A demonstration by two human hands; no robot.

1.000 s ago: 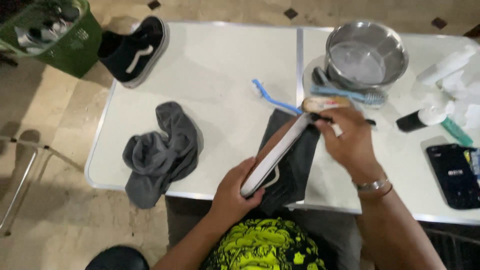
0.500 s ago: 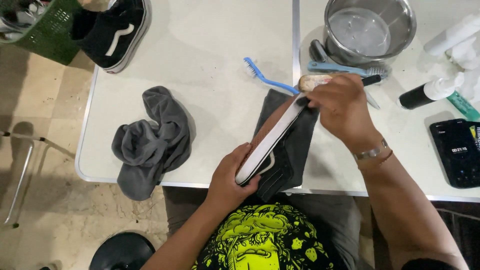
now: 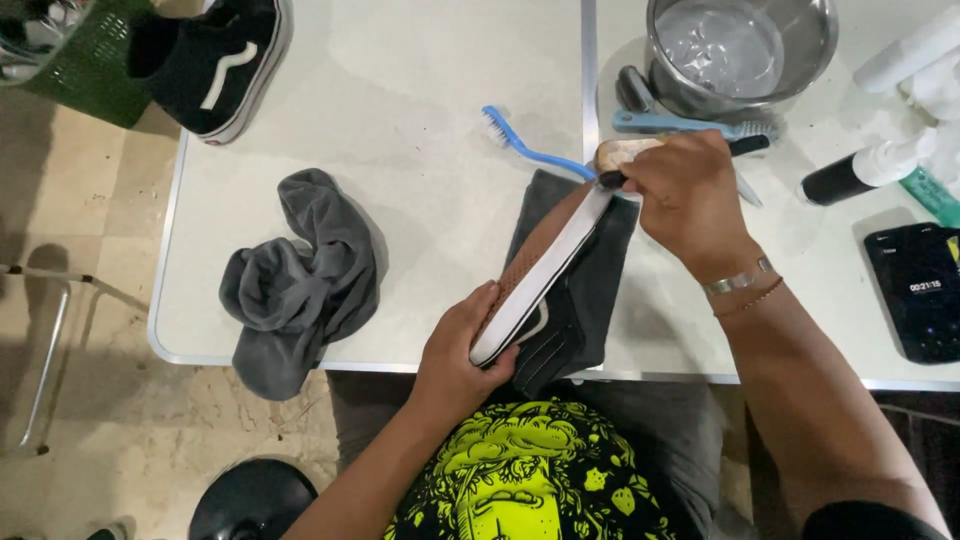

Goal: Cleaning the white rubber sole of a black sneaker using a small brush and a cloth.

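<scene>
Two hands work mid-frame over a white worktop point(image 3: 420, 150): left hand point(image 3: 462, 345) closed around a black shoe point(image 3: 535, 290), sole up, right hand point(image 3: 690, 195) clenching a wooden brush point(image 3: 622, 153) at its toe.

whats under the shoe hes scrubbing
A dark grey cloth lies on the table under the shoe, showing on both sides of it. The left hand grips the heel, the right hand a brush. The cloth's middle is covered.
</scene>
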